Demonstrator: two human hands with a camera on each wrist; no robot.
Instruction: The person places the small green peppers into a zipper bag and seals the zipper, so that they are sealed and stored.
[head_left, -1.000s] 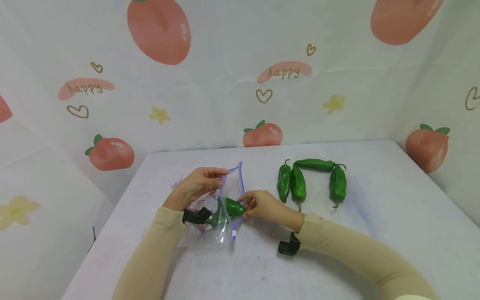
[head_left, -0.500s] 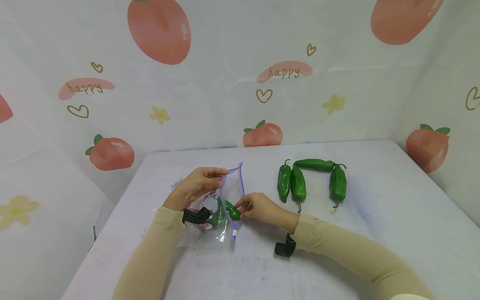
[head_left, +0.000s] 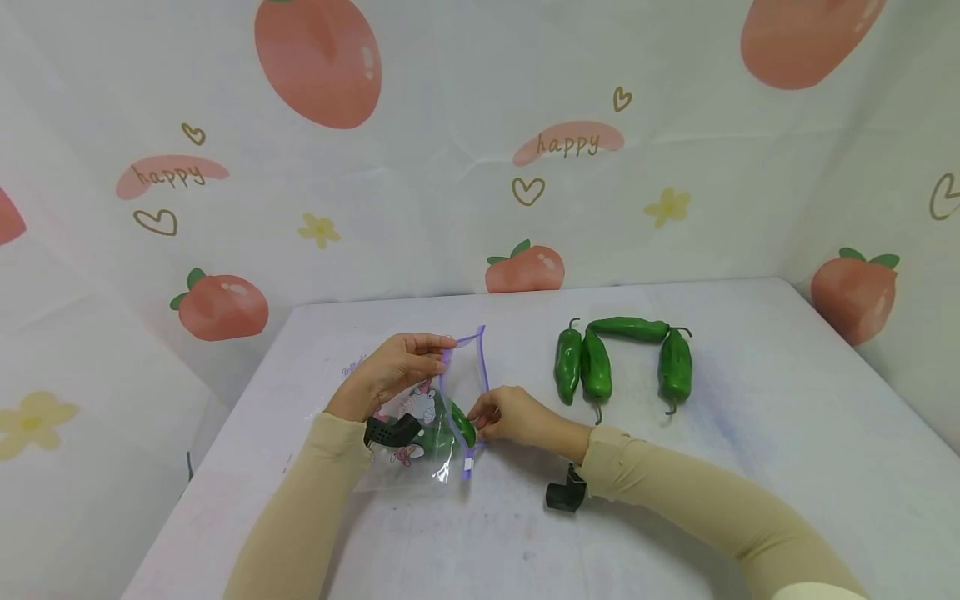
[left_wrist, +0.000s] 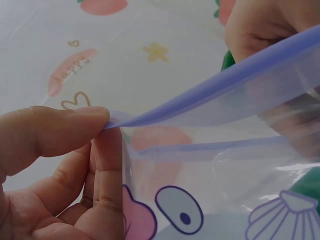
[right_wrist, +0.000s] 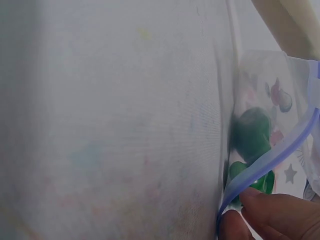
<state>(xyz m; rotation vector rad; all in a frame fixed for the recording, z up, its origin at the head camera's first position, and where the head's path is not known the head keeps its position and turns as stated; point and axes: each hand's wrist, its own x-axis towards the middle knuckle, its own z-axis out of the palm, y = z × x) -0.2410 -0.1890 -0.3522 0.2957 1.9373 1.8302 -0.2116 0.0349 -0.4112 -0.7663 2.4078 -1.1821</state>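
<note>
My left hand [head_left: 393, 371] pinches the purple-edged rim of a clear zip bag [head_left: 482, 358] printed with cartoon figures. The bag's mouth stands apart, facing right. At this mouth, my right hand [head_left: 517, 417] holds a green pepper [head_left: 462, 423] near its end, and most of that pepper is inside. The right wrist view shows the thumb [right_wrist: 272, 207] against the pepper beside the purple rim. Another green shape [right_wrist: 252, 131] shows through the plastic, deeper in the bag. In the left wrist view, thumb and fingers nip the rim's corner [left_wrist: 115, 122].
Several green peppers lie at the right on the white table [head_left: 772, 467], one of them crosswise [head_left: 628, 328] behind the others. A fruit-printed cloth [head_left: 420, 167] hangs behind the table. Black camera mounts [head_left: 566, 492] sit on both wrists.
The right hand has moved slightly left and the pepper has slid further into the bag, with less of it showing outside. The left hand keeps its hold on the rim, unmoved.
</note>
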